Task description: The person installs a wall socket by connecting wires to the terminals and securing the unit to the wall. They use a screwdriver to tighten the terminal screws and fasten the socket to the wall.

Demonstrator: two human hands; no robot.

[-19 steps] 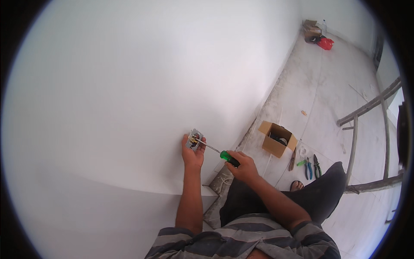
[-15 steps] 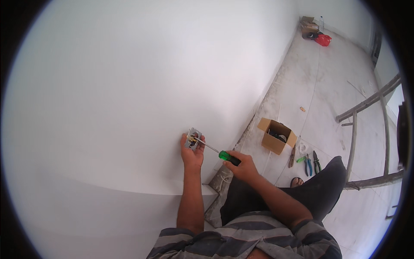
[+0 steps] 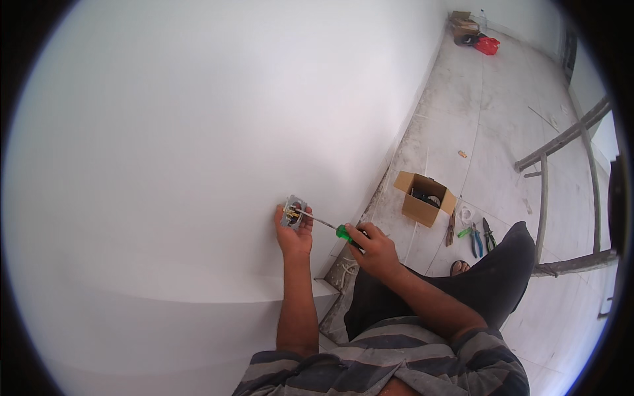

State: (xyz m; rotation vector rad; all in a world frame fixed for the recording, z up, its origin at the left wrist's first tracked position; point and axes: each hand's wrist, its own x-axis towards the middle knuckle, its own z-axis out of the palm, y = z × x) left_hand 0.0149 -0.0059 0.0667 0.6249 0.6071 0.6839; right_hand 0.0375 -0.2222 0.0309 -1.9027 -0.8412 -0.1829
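- Open brown cardboard box (image 3: 419, 213) on pale tiled floor (image 3: 505, 112)
- Blue-handled pliers (image 3: 477, 247) beside green-and-black-handled pliers (image 3: 490, 242)
- Crumpled red plastic bag (image 3: 487, 45), farther off
- Grey ladder-like frame (image 3: 543, 204) at right

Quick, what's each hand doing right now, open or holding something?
Left hand: holding a grey electrical fitting.
Right hand: closed around a green-handled screwdriver.

The screwdriver's handle (image 3: 343, 231) is green and black, the socket (image 3: 293, 213) grey with yellow parts. The shirt (image 3: 382, 353) has light and dark grey stripes. The box (image 3: 420, 211) is brown, the bag (image 3: 488, 45) red.
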